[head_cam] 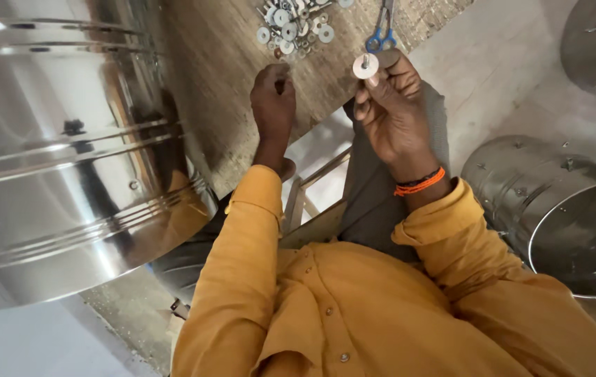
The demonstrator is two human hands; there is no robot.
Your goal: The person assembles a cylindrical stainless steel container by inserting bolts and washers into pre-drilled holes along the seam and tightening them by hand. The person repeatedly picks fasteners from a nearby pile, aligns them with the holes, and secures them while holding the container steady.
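Washer, round, steel: pinched on a bolt by your right hand fingers, above the worktop. Left hand closed around something small. Keep the washer square; spare washers lie beyond.

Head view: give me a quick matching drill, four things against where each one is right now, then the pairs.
Things:
1. round washer
2. blue-handled pliers
3. orange wrist thread
4. loose washers

Places:
A. in a pile on the woven mat, beyond the left hand
B. around the right wrist
C. on the mat just beyond the right hand
D. pinched in the right hand's fingertips

Pairs: 1-D, 2-C, 3-B, 4-A
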